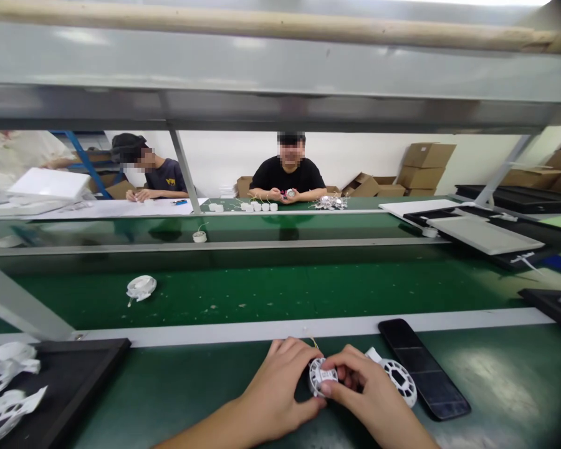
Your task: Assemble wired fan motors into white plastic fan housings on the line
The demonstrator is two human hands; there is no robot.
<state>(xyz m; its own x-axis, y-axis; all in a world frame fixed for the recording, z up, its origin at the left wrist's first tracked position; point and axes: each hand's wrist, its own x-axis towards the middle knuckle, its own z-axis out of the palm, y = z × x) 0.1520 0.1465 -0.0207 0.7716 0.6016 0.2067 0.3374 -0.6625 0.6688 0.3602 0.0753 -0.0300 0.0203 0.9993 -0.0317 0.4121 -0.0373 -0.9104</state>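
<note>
Left hand and right hand: open or closed?

Both curled, their fingers gripping a round white slotted plastic disc between them, over the green bench mat.

Anything hidden?

Fingers cover most of that disc. A thin tan wire pokes up past them, but where it starts can't be made out.

What's beside them?

A second slotted disc lies just beside the right hand, with a black phone just past it.

Room to move?

Bare mat right of the phone. Leftward, a black tray holds white pieces at the frame's edge.
</note>
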